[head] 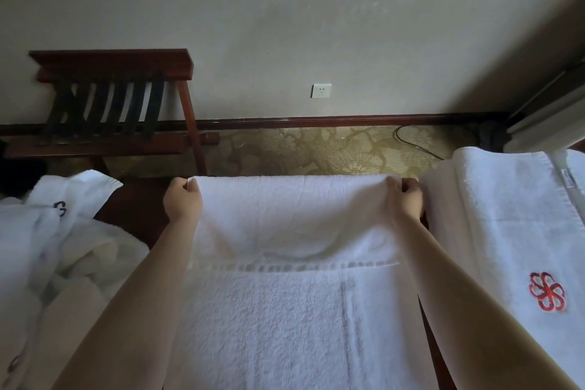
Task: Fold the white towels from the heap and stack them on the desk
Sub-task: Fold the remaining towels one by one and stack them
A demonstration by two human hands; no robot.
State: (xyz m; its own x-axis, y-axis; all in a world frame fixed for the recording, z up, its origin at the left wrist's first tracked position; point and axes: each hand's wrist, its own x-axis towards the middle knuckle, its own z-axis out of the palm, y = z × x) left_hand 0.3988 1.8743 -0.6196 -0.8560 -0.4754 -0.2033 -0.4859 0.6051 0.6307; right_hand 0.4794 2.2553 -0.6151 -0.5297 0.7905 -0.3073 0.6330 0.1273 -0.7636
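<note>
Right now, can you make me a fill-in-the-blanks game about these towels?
1. The left hand and right hand hold the same ___.
2. The logo on the right towel is ___.
3. The heap lies on the person's ___ side.
4. The socket is on the ___.
Missing words: towel, red, left, wall.

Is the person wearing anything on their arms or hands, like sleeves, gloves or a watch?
Nothing shows. The left forearm and right forearm are bare down to the bottom edge of the picture, with no sleeve in view. The left hand and right hand wear no gloves, and neither wrist carries a watch or bracelet. The fingers are mostly hidden, so rings cannot be ruled out.
</note>
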